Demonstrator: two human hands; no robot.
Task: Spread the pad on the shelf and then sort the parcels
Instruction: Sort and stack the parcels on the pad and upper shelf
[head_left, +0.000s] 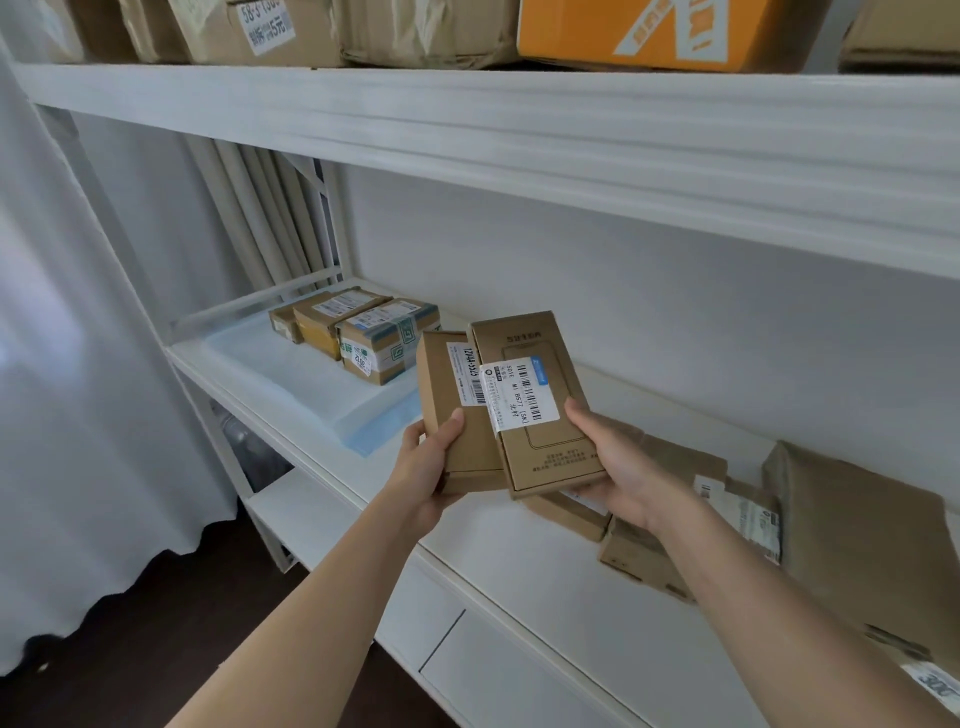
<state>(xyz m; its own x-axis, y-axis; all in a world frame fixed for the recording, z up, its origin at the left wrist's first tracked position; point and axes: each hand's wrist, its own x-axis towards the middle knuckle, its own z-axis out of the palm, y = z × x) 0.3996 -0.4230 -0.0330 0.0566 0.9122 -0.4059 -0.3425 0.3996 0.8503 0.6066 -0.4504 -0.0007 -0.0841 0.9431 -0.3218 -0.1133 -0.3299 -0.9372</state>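
Kraft cardboard, thin and flat, makes up both small parcels held up in front of the middle shelf (519, 561). The left hand (431, 467) grips the plain flat box (449, 410) from below, thumb pressed on its face near the lower edge and fingers curled behind. The right hand (618, 457) holds the printed flat box (540, 405) at its lower right corner, thumb on top beside the white shipping label, fingers underneath; this box overlaps the right edge of the other. Both look light and stiff, the kind of carton that keeps its shape under a pinch but could dent if squeezed on the broad face, so the short edges and corners seem the safest places to hold. The paper labels look smooth, and a thumb set on one might slide. The pale blue pad (332, 400) already lies spread on the left part of the shelf, and three taped cartons (358, 332) stand side by side on its far end. To the right, unsorted parcels (701, 519) lie in a loose heap on the bare shelf, with a large brown paper-wrapped package (857, 530) beyond them. Judging by this, spreading is done and sorting is under way, with the two flat boxes likely bound for the pad.
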